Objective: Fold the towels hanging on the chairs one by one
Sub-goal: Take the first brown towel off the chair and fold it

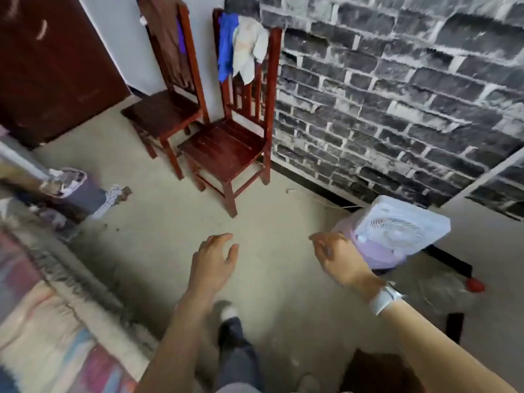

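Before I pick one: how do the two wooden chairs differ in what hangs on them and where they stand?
The left chair carries a brown towel over its back, with a bit of purple showing at its edge; the right chair carries a blue towel and a pale one. The right chair stands nearer the person and beside the brick wall; the left chair stands farther back. Both are red-brown, with bare seats.

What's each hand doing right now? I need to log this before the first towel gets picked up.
Left hand: open, fingers relaxed, holding nothing.
Right hand: open, loosely curled, holding nothing.
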